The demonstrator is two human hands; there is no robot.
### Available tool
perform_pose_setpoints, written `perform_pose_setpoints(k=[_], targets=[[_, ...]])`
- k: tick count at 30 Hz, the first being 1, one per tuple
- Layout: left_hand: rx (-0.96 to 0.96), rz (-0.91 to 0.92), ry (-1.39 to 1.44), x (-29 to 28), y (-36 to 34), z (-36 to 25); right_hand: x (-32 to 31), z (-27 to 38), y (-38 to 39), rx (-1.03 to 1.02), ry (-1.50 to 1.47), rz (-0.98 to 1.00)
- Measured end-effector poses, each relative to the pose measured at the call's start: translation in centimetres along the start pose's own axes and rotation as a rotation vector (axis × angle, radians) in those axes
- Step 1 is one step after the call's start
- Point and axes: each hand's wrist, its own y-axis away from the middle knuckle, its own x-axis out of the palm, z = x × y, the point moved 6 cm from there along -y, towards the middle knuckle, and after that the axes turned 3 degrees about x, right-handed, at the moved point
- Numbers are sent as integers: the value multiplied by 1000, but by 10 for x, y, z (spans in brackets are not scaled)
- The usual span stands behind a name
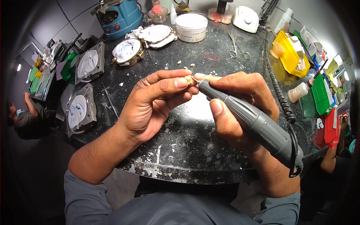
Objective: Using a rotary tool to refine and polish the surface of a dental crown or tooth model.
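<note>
Holding a small cream tooth-like piece (189,80) in the left hand (150,97), pinched between thumb and fingertips, above the middle of the black desk (202,161), well in from the near edge. Gripping a dark grey rotary handpiece (258,123) in the right hand (258,93), with thumb along the underside and fingers curled over the barrel; pointing its thin tip at the piece. Cannot tell whether touching. Traced a coiled black cord (281,95) from the handpiece's rear end along the right part of the desk, toward the far edge. Noted a few pale fragments (179,62) just beyond the hands, with scissors (235,47) farther right, toward the far edge. Found a slim pointed tool (110,99) between the left hand and two square metal flasks (80,110) of white plaster along the left edge. Recorded two rounder plaster moulds (127,50) toward the far left corner, near a blue machine (122,18); a white tub (191,30) by the far edge; yellow (288,54), green (321,95) and red bins (331,127) down the right edge.
</note>
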Motion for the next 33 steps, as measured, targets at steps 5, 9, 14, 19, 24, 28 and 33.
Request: perform_pose_setpoints(k=[5,9,14,19,24,28,33], targets=[[6,13,17,1,0,0,-1,0,1,-43,-64,-32],[14,-3,21,0,1,0,1,-4,1,-46,-73,-7],[18,-27,-4,0,1,-1,2,-3,1,-20,-78,10],[19,-13,12,0,1,-1,2,-3,1,-26,-61,1],[16,-55,-47,-1,1,0,2,-4,1,-31,-80,-4],[32,-57,-75,-2,1,-2,2,-4,1,-29,-73,-6],[62,-33,-119,-1,0,-3,3,-4,2,-51,-65,-7]])
